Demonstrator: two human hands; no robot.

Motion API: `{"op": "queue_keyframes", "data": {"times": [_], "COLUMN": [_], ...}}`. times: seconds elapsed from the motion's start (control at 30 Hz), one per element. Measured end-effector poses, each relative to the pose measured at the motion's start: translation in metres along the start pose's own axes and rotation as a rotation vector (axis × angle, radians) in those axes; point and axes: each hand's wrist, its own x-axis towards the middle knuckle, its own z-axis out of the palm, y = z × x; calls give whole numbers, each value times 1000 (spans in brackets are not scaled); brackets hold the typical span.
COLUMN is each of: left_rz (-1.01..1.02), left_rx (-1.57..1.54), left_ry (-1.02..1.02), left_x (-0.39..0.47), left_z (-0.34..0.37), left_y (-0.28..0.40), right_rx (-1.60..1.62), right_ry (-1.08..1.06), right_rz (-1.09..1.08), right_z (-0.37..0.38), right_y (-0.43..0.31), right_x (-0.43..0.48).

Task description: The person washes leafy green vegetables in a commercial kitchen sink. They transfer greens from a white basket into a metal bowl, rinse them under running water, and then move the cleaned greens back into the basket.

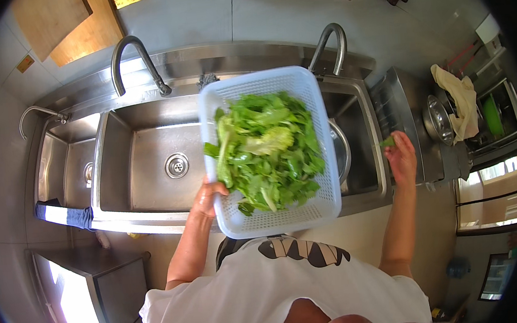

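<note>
My left hand point(208, 197) grips the left edge of a pale blue perforated plastic basket point(286, 219), its thumb over the rim. Green leafy vegetables point(266, 147) fill much of the basket, with one paler leaf on top. The basket is held over the right part of the stainless steel sink and hides much of the right basin point(359, 152). Apart from the basket, out to the right, my right hand point(401, 156) pinches a small green leaf piece point(387, 142) between thumb and fingers, near the right rim of the sink.
Curved metal faucets point(135, 43) point(340, 39) rise behind the basins. A round metal vessel point(341, 149) shows partly in the right basin. Left lies the middle basin point(156, 147); a blue-and-white cloth point(64, 215) hangs at the front rim. A metal bowl point(438, 120) stands at right.
</note>
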Motion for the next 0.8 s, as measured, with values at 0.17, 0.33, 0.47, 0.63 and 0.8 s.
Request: {"op": "queue_keyframes", "data": {"times": [0.17, 0.33, 0.47, 0.63, 0.8], "left_rz": [251, 332, 384, 286, 167], "left_rx": [-168, -34, -89, -151, -171], "left_ry": [25, 451, 235, 110, 68], "left_x": [-32, -65, -67, -49, -38], "left_z": [-34, -55, -62, -43, -21], "left_y": [19, 31, 29, 20, 9], "right_rx": [-227, -1527, -1612, -876, -972], "right_ry": [77, -114, -46, -285, -919], "right_rz": [-370, -14, -148, -625, -967], "right_z": [-20, -75, -23, 141, 278], "right_y": [28, 123, 139, 45, 26], "right_x": [26, 30, 25, 9, -32]}}
